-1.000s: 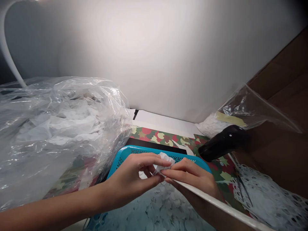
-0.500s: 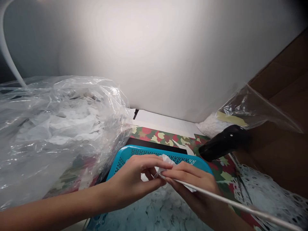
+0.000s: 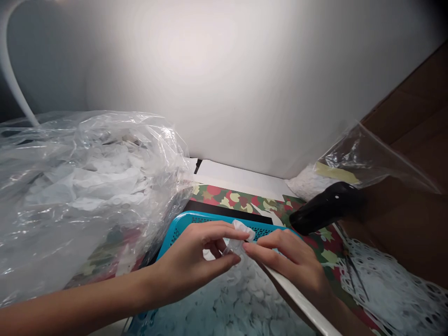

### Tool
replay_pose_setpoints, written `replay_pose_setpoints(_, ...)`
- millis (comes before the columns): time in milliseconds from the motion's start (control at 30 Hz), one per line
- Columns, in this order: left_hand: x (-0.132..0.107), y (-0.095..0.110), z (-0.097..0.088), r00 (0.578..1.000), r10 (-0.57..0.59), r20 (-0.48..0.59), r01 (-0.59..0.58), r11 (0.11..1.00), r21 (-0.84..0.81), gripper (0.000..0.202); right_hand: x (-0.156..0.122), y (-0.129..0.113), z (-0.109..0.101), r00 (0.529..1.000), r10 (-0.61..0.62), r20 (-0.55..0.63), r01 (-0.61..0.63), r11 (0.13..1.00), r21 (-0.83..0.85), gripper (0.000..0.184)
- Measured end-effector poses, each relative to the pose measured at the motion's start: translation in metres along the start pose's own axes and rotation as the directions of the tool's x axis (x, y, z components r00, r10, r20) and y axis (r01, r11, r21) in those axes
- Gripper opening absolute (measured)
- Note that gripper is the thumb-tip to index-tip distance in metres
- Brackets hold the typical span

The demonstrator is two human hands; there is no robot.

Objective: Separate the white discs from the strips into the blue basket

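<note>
Above the blue basket (image 3: pixel 175 224), my left hand (image 3: pixel 196 252) pinches a crumpled, translucent white piece (image 3: pixel 241 229) between thumb and fingers. My right hand (image 3: pixel 297 256) grips a thin, pale stick (image 3: pixel 304 303) that slants down to the lower right. Its fingertips meet the white piece, and the stick's near tip is partly hidden there. Below both hands, many small, petal-like white pieces (image 3: pixel 245 298) fill the basket.
At left lies a large clear plastic bag (image 3: pixel 147 126) of white pieces. A black object (image 3: pixel 325 207) and a white openwork basket (image 3: pixel 378 254) stand at right, beside brown cardboard (image 3: pixel 413 210). Behind, a clear bag (image 3: pixel 353 149) leans near the white wall (image 3: pixel 227 84).
The stick has swung to a steeper downward slant. My right hand has shifted slightly up and to the right, while my left hand stays nearly in place with the white piece.
</note>
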State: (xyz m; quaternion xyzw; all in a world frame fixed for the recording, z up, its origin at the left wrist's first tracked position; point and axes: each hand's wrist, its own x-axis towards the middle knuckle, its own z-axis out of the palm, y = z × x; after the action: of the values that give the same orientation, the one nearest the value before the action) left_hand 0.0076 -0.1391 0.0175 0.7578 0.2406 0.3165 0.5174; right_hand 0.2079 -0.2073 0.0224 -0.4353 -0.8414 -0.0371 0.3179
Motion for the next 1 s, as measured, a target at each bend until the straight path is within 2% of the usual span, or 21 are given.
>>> replay_pose_setpoints(167,0.0005,-0.0004,-0.0010,0.999,-0.026,-0.024,0.026,1.000,0.005,0.029,0.0026,-0.0022,0.0008,0.993,0.090,-0.079,-0.071,0.975,0.212,0.016)
replay_pose_setpoints(400,0.0007,0.0038,-0.0049,0.993,-0.023,-0.113,0.033,0.996,0.082,0.027,-0.0008,0.0017,0.0035,0.942,0.332,-0.054,-0.280,0.863,0.421,0.018)
replay_pose_setpoints(500,-0.0002,0.0041,-0.0059,0.989,-0.033,-0.145,0.043,0.997,0.071,0.025,-0.0006,0.0019,0.0046,0.939,0.339,-0.054,-0.281,0.850,0.446,0.018)
replay_pose_setpoints(700,-0.0013,0.0015,-0.0033,0.990,-0.042,-0.132,0.036,0.998,-0.052,0.023,0.0002,0.0005,0.0031,0.957,0.290,0.018,-0.266,0.850,0.455,0.016)
replay_pose_setpoints(900,-0.0007,0.0017,-0.0024,0.992,-0.007,-0.123,0.001,0.999,-0.049,0.024,-0.0013,0.0009,0.0026,0.968,0.248,0.047,-0.244,0.869,0.430,0.016)
replay_pose_setpoints(1000,-0.0002,0.0034,-0.0025,0.994,-0.018,-0.112,0.013,0.999,-0.040,0.026,-0.0012,0.0000,0.0034,0.962,0.271,0.036,-0.264,0.885,0.385,0.016)
